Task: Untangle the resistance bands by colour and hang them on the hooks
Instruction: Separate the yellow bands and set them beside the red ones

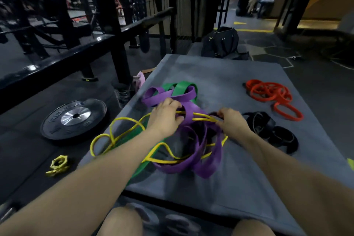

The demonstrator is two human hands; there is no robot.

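Yellow band [204,117] runs L–R between both hands: left hand [166,119] grips one stretch, right hand [230,120] pinches the other (purple band [199,163] tangled below).

"ROGUE" stands on the black weight plate [73,119].

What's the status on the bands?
Both hands, left hand and right hand, grip the yellow band. Purple bands, green band still knotted in. None hung.
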